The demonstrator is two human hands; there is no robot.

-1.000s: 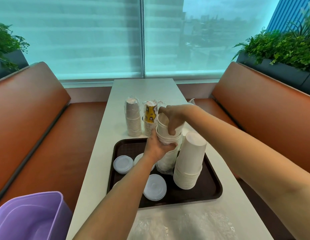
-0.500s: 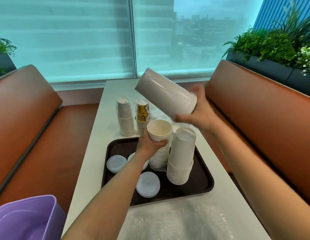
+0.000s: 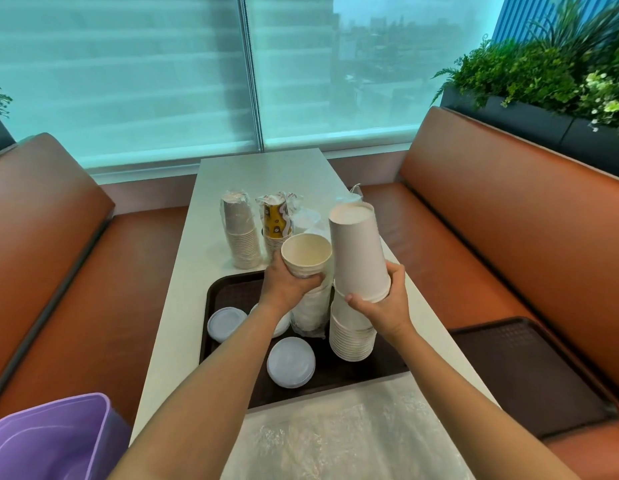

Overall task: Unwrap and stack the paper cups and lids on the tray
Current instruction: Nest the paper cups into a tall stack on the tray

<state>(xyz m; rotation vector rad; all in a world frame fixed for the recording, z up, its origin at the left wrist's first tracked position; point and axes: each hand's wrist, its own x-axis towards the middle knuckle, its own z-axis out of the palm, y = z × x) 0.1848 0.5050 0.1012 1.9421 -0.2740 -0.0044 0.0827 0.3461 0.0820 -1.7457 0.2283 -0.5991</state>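
- Since half a second ago the right hand (image 3: 382, 308) has swung its batch of upside-down cups (image 3: 360, 251) from a raised, tilted hold down to upright, directly over the right stack (image 3: 351, 336) on the tray (image 3: 228, 289).
- Its fingers and thumb curl round the batch's lower rim; the forearm reaches in from the near right.
- The left hand (image 3: 287, 284) still grips the wrapped, mouth-up stack (image 3: 309, 271) just left of it.
- Three lids (image 3: 290, 362) lie flat on the tray's near left.
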